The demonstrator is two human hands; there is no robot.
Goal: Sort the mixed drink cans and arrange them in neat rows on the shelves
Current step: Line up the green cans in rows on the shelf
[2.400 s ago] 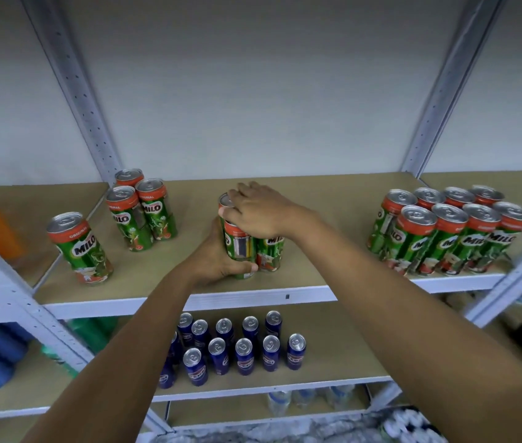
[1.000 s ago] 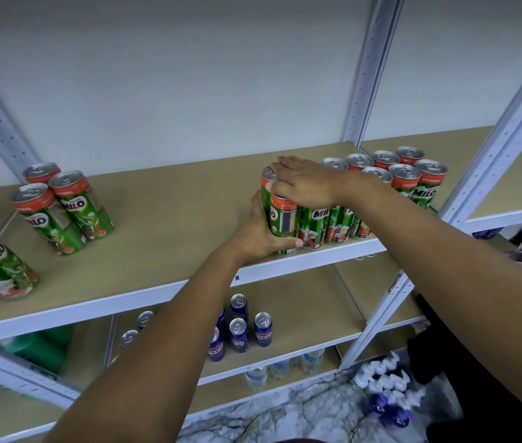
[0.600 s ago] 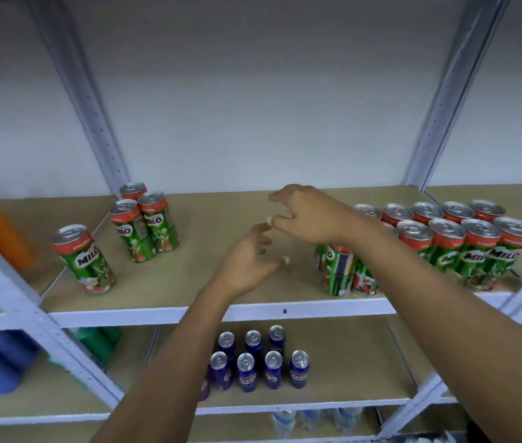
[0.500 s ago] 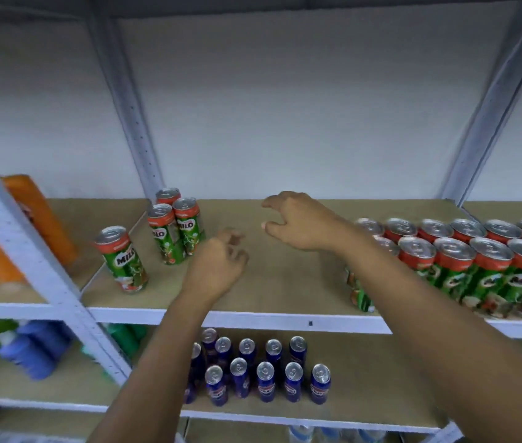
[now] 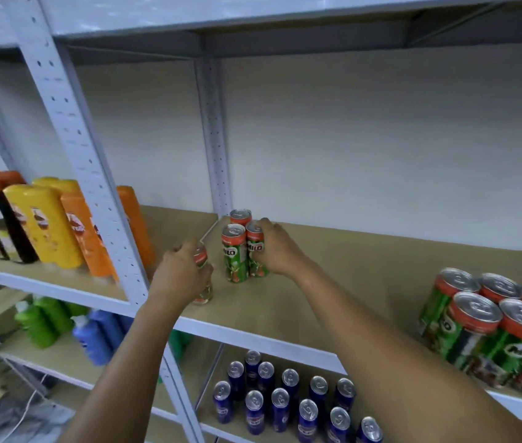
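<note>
Here, on the tan shelf board point(image 5: 365, 270), left hand point(image 5: 179, 276) wrapped round a lone Milo can point(image 5: 202, 276) at nine o'clock of the Milo trio point(image 5: 241, 247), right hand point(image 5: 277, 247) gripping the trio's right can, Milo block point(image 5: 493, 327) far off at four o'clock.

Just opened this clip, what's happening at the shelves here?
A person is gathering tall green-and-red Milo cans on the tan shelf board. The left hand grips a lone Milo can near the front edge, while the right hand holds one can of a cluster of three by the rear post. A larger group of Milo cans already stands at the right, and small blue cans sit in rows on the shelf below.
</note>
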